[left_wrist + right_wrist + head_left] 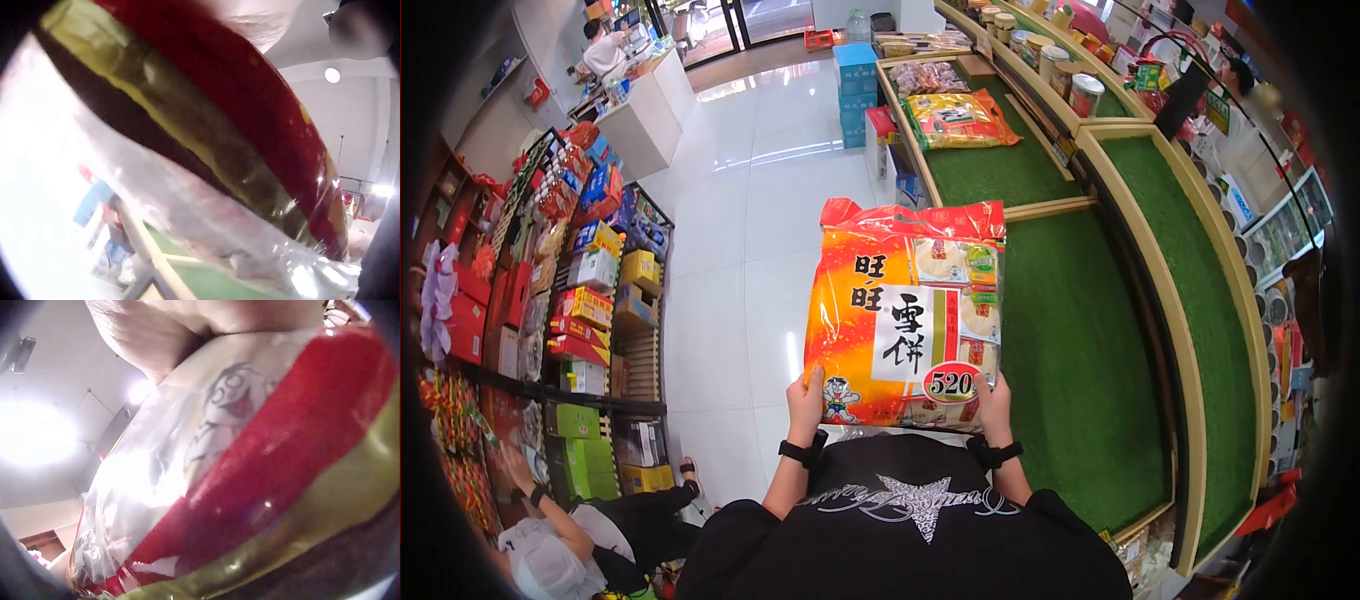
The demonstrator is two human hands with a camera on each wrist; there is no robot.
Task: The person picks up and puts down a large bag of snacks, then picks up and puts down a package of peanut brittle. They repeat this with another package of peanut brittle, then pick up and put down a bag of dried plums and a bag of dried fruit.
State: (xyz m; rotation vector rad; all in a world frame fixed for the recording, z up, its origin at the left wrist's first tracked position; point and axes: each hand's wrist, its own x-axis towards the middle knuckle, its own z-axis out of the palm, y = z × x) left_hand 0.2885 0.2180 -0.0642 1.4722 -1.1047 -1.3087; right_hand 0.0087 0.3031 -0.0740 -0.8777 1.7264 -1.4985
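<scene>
Gripping the snack bag (905, 310) low at both sides with left hand (804, 408) and right hand (995, 410), in front of the black shirt (905, 530). Could tip away from too slack a pinch.

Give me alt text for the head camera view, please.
Two hands, left and right, hold up a large red and orange snack bag in a shop, beside a green-lined display stand. Packed shelves stand at far left.
</scene>
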